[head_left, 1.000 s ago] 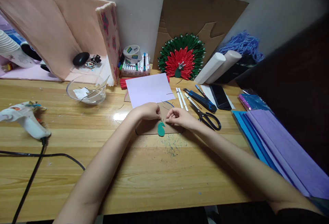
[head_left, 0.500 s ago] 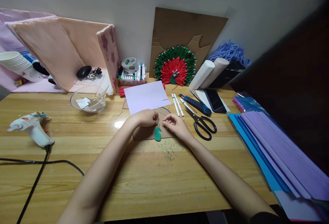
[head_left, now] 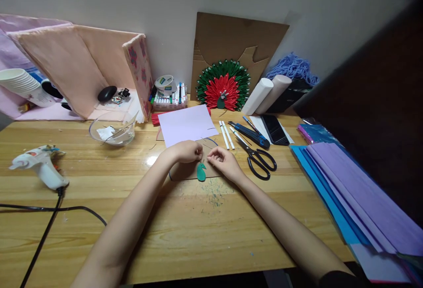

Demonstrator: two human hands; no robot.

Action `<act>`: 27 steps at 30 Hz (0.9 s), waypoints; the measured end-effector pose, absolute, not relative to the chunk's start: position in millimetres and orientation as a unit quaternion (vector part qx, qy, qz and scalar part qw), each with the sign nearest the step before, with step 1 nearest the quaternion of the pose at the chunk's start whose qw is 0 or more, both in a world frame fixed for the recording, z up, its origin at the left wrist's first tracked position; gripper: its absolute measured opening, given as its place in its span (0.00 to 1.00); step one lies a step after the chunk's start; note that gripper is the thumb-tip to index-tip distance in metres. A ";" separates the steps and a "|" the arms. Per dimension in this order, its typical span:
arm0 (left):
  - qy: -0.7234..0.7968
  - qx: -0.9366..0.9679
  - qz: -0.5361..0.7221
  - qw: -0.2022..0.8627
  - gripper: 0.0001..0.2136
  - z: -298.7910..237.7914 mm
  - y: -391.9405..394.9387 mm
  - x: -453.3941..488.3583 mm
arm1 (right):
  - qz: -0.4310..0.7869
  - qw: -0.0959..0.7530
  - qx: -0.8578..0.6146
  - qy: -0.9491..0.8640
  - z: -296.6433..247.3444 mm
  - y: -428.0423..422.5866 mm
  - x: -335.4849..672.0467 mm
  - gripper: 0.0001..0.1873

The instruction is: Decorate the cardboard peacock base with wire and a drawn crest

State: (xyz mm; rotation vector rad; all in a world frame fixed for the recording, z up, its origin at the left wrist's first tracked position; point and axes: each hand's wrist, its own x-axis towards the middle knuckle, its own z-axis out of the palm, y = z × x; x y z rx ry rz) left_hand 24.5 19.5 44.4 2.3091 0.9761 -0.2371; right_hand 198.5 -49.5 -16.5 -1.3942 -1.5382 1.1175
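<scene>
L hand [head_left: 187, 150] & R hand [head_left: 224, 162] nr green cutout [head_left: 201, 173] (on brn bd [head_left: 185, 171]).

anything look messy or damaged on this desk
Yes: loose dark flecks lie scattered on the wooden tabletop, just nearer the viewer than the green cutout. The propped-up brown cardboard looks damaged: part of its surface seems cut or peeled.

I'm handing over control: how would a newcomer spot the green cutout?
On the wooden table, find the brown cardboard beneath the left hand and right hand. At its near edge is the green cutout, pear-shaped, the only green piece there.
</scene>
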 end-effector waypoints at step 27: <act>0.393 0.846 -0.048 0.357 0.10 35.3 21.4 22.0 | 0.314 0.360 -0.543 -0.691 -17.3 -54.2 188.1 0.05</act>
